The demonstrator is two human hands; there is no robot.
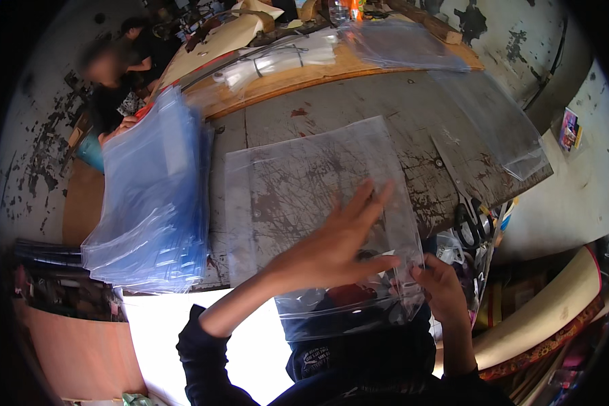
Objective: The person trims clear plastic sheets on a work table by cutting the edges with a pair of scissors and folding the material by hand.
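A clear plastic sleeve (304,176) lies spread over the worn, scratched tabletop, and its near part hangs past the front edge toward my body. My left hand (338,240) reaches across it with the fingers stretched out and slightly blurred; whether the palm touches the plastic I cannot tell. At the sleeve's near right corner, my right hand (442,281) pinches the edge between thumb and fingers. To the left is a thick stack of bluish clear plastic sleeves (149,183), its near edges fanned out unevenly.
Large black-handled scissors (468,220) lie at the table's right edge. More clear plastic (497,122) rests at the far right, beyond them. Bundled white plastic (281,61) lies on a wooden board (230,98) at the back. Two people (108,88) are at the far left.
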